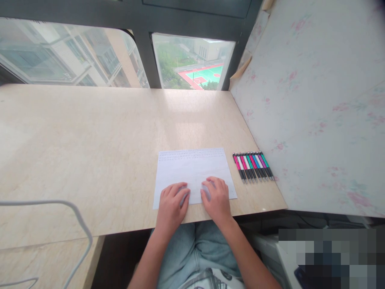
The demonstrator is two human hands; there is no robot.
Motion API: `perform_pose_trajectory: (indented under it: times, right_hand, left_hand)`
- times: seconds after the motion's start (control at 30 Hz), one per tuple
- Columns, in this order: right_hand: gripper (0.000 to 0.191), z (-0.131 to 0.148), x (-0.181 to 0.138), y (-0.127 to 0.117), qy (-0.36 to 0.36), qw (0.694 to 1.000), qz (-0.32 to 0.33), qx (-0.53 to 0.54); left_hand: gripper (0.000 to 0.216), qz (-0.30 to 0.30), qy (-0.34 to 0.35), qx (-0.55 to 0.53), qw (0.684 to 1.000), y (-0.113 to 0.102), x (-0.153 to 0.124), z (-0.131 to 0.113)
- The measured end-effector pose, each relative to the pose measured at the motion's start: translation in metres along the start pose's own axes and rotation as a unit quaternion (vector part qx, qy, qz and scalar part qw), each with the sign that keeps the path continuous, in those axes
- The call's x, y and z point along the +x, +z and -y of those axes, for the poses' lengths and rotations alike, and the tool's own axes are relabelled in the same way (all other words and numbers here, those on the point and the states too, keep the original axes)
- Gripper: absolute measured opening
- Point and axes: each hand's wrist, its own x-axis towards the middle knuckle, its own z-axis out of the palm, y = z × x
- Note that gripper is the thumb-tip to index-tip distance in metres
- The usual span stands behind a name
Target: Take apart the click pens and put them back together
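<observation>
A white sheet of paper [192, 170] with faint lines of writing along its top lies on the beige marble-look desk [90, 152], near the front edge. My left hand [173, 202] rests flat on the paper's lower left part, fingers stretched out. My right hand [217, 196] lies beside it on the lower right part, fingers also flat and slightly apart. Neither hand holds anything. A row of several click pens [253, 166] with pink, green, blue and purple barrels lies side by side to the right of the paper, apart from my right hand.
A floral-patterned white panel [315, 112] rises along the desk's right side. Windows [192, 60] run behind the desk's far edge. A thin white wire frame [75, 216] curves at the lower left. My lap in blue jeans [195, 249] shows below the desk edge.
</observation>
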Motion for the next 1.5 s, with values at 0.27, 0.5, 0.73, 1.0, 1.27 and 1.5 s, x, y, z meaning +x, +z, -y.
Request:
perform_pose_trajectory:
  times: [0.27, 0.5, 0.73, 1.0, 1.27, 1.5]
  right_hand:
    - [0.021, -0.021, 0.008, -0.017, 0.02, 0.995, -0.067, 0.067]
    - [0.022, -0.1, 0.018, -0.06, 0.109, 0.981, -0.132, -0.093]
    - [0.027, -0.097, 0.026, -0.058, 0.086, 0.983, -0.112, -0.118]
    - [0.024, -0.027, 0.009, -0.013, -0.011, 0.998, -0.029, -0.045]
    - [0.024, -0.064, 0.018, -0.033, 0.031, 0.995, -0.073, -0.06]
    - [0.048, -0.109, 0.042, -0.063, 0.182, 0.957, -0.078, -0.214]
  left_hand:
    - [0.015, -0.018, 0.012, -0.008, 1.0, 0.005, -0.003, 0.006]
    - [0.017, -0.068, 0.012, -0.047, 0.996, 0.006, -0.006, 0.009]
    - [0.019, -0.061, 0.014, -0.034, 0.997, 0.006, -0.007, 0.008]
    - [0.019, -0.046, 0.013, 0.016, 0.999, 0.003, -0.004, 0.004]
    - [0.017, -0.029, 0.009, 0.02, 0.999, 0.004, -0.003, 0.004]
    - [0.017, -0.047, 0.014, 0.01, 0.999, 0.004, -0.003, 0.006]
